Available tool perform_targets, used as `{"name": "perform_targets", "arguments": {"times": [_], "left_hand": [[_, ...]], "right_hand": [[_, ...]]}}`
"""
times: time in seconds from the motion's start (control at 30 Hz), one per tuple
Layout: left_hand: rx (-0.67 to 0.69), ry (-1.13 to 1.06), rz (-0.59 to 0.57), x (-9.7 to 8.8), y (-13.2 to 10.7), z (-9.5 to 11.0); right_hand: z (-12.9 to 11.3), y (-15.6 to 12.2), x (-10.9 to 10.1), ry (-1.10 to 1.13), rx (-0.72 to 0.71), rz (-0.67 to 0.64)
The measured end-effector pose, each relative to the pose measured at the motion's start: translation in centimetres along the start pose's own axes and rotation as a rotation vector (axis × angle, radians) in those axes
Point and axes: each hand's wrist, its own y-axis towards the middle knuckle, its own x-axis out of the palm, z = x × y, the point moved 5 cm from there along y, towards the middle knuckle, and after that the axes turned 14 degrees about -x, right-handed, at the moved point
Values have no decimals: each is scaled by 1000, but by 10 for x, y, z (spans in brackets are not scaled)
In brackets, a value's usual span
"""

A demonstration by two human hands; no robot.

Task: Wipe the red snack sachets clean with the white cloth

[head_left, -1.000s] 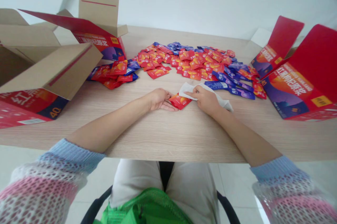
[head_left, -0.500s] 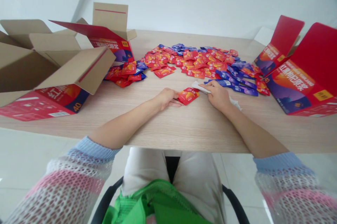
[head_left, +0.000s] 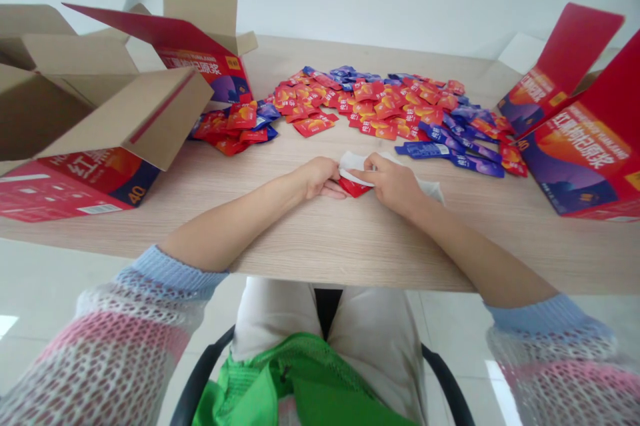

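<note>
A red sachet [head_left: 354,187] lies on the wooden table [head_left: 300,239] right in front of me. My left hand [head_left: 319,177] rests on the table with fingers curled, pinching the sachet's left edge. My right hand [head_left: 393,183] holds a white wipe [head_left: 354,163] and presses it down over the sachet, so only the sachet's lower corner shows. The wipe's other end [head_left: 431,189] trails out behind my right hand.
Several red and blue sachets [head_left: 390,106] are spread across the table's far half, with a smaller heap [head_left: 233,127] at the left. Open red cartons stand at the left [head_left: 95,126] and far left [head_left: 205,59]. Two more [head_left: 585,153] [head_left: 550,79] stand at the right.
My right hand has brought the wipe back over the red sachet, covering most of it. The left hand has stayed at the sachet's left edge. The camera has shifted slightly.
</note>
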Motion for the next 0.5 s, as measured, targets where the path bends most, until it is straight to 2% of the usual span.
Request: {"name": "perform_targets", "arguments": {"times": [0.13,0.27,0.4,0.5], "left_hand": [[-68,20,-26,-5,4,1],[-75,45,-76,-7,5,2],[-86,29,-73,-8,3,1],[-86,10,-16,-9,1,-1]], "right_hand": [[-6,-6,0,177,-118,9],[-14,-17,6,376,-257,-51],[-8,-24,4,413,-230,-126],[13,-31,-2,334,-130,-155]]}}
